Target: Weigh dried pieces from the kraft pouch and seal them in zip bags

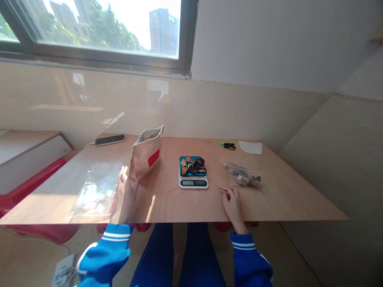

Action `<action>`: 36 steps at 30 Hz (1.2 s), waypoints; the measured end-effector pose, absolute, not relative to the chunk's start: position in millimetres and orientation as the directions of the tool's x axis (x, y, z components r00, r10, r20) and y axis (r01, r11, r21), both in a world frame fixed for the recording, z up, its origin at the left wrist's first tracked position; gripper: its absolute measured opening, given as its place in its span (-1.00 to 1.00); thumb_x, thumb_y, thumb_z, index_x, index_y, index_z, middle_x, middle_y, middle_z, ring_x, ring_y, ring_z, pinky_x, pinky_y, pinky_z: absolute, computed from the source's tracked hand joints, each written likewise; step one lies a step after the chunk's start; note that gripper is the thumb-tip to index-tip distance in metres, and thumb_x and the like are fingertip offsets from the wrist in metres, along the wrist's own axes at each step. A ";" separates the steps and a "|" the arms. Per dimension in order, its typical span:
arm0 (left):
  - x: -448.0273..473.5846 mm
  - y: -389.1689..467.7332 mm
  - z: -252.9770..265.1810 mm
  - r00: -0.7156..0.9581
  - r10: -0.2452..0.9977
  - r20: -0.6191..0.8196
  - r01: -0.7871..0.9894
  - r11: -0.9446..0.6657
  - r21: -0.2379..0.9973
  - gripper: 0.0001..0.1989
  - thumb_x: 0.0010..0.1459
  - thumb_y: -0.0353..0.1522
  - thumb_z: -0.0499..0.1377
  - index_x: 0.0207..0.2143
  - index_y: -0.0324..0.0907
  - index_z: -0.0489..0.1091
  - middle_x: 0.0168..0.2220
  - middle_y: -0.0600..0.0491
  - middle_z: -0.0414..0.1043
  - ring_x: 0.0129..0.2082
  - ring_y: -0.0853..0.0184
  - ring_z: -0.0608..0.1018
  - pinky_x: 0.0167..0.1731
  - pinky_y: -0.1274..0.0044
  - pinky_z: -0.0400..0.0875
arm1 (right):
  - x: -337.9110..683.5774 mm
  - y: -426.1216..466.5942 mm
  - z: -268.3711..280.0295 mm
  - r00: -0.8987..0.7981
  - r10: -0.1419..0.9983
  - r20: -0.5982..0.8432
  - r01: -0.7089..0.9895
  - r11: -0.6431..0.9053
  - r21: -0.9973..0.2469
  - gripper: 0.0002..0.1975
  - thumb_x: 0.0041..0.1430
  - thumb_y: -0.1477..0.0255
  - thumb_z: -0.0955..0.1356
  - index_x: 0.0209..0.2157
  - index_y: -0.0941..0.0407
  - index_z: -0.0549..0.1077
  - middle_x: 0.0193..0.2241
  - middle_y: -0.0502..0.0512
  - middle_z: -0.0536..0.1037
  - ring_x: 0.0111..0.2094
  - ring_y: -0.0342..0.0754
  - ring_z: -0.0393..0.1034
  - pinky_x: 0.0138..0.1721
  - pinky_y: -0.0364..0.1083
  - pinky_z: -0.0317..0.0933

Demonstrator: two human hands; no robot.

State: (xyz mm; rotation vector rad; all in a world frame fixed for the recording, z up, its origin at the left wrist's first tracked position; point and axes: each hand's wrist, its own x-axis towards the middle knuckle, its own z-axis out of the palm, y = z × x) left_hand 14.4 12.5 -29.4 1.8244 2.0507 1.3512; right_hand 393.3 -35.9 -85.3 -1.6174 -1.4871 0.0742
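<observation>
My left hand (124, 197) is at the left, fingers stretched, between a stack of clear zip bags (97, 189) and an upright brown paper bag (146, 155) with a red label. Whether it touches either one is hard to tell. Over on the right, my right hand (232, 203) rests at the table's front part, index finger extended and the others loosely bent, holding nothing. A white digital kitchen scale (193, 187) stands between the hands, with several dried brown and blackish curled pieces (193, 165) on its blue platform. Beyond my right hand lies a clear zip bag of similar pieces (245, 179).
Two screwdrivers (229, 146) with green and black handles and a white paper (250, 148) lie at the back right of the wooden table (167, 207). A phone (109, 140) is at the back left. Red stools (44, 233) stand below, and dark crumbs lie near the scale.
</observation>
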 end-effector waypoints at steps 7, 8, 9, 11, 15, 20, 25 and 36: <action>-37.4 -16.9 -31.4 -0.313 0.769 0.558 0.821 -0.076 0.565 -0.66 0.22 -0.32 -0.05 -0.02 -0.20 0.33 0.18 -0.13 0.27 0.26 0.09 0.21 0.17 0.20 0.18 | 394.4 -36.0 -85.3 0.258 0.828 0.499 0.789 0.117 -0.603 -0.68 0.18 0.41 0.18 -0.27 0.18 0.53 -0.35 0.23 0.42 -0.27 0.11 0.33 -0.20 0.10 0.27; -47.8 -16.4 -34.9 -0.308 0.782 0.541 0.825 -0.063 0.561 -0.68 0.21 -0.32 -0.05 -0.04 -0.18 0.34 0.16 -0.09 0.30 0.25 0.11 0.22 0.18 0.21 0.17 | 394.6 -36.0 -85.1 0.255 0.830 0.496 0.794 0.113 -0.598 -0.68 0.18 0.40 0.18 -0.27 0.18 0.53 -0.36 0.23 0.42 -0.27 0.11 0.33 -0.19 0.10 0.26; -57.8 -15.0 -39.4 -0.296 0.806 0.512 0.829 -0.049 0.557 -0.69 0.19 -0.31 -0.03 -0.08 -0.17 0.36 0.12 -0.06 0.35 0.24 0.12 0.23 0.18 0.21 0.16 | 394.7 -36.0 -85.0 0.255 0.831 0.495 0.797 0.109 -0.594 -0.68 0.18 0.40 0.18 -0.27 0.18 0.53 -0.36 0.23 0.42 -0.28 0.11 0.32 -0.19 0.10 0.26; -74.0 -11.2 -49.5 -0.293 0.864 0.409 0.826 0.013 0.564 -0.71 0.14 -0.27 0.01 -0.15 -0.17 0.39 0.04 -0.06 0.42 0.20 0.09 0.29 0.16 0.20 0.17 | 394.2 -36.0 -84.6 0.257 0.831 0.494 0.799 0.105 -0.592 -0.68 0.18 0.40 0.18 -0.27 0.18 0.53 -0.35 0.23 0.41 -0.28 0.11 0.31 -0.20 0.10 0.26; -86.9 -7.1 -60.5 -0.336 0.892 0.302 0.814 0.113 0.570 -0.74 0.12 -0.23 0.07 -0.22 -0.14 0.45 -0.16 -0.03 0.54 -0.10 0.08 0.53 -0.04 0.19 0.37 | 391.9 -36.2 -84.1 0.269 0.825 0.497 0.797 0.099 -0.595 -0.68 0.15 0.42 0.18 -0.28 0.18 0.53 -0.36 0.23 0.41 -0.30 0.11 0.31 -0.21 0.10 0.25; -83.7 -9.7 -49.7 -0.503 0.830 0.240 0.768 0.302 0.564 -0.76 0.09 -0.22 0.17 -0.22 -0.05 0.53 -0.50 0.05 0.53 -0.39 0.14 0.55 -0.23 0.18 0.44 | 392.9 -36.5 -81.7 0.275 0.819 0.504 0.774 0.122 -0.621 -0.69 0.12 0.44 0.18 -0.29 0.19 0.53 -0.37 0.21 0.38 -0.30 0.10 0.30 -0.21 0.11 0.25; -53.1 -27.2 -30.6 -0.502 0.569 0.652 0.793 0.002 0.609 -0.68 0.16 -0.19 0.12 -0.10 -0.10 0.50 -0.14 -0.05 0.57 -0.10 0.09 0.55 -0.07 0.19 0.39 | 362.0 -45.8 -54.9 0.267 0.818 0.509 0.690 0.207 -0.694 -0.71 0.18 0.42 0.19 -0.26 0.14 0.52 -0.35 0.19 0.40 -0.28 0.08 0.31 -0.21 0.09 0.25; 95.2 -83.6 -12.3 -0.134 0.660 0.739 0.585 -0.549 0.597 -0.71 0.17 -0.44 0.14 -0.04 -0.10 0.42 -0.03 -0.02 0.50 -0.01 0.25 0.50 -0.02 0.37 0.38 | 222.1 -74.7 18.9 -0.095 0.965 0.246 0.232 0.261 -0.937 -0.71 0.27 0.24 0.23 -0.11 0.09 0.42 -0.23 0.09 0.52 -0.32 -0.09 0.39 -0.28 -0.11 0.28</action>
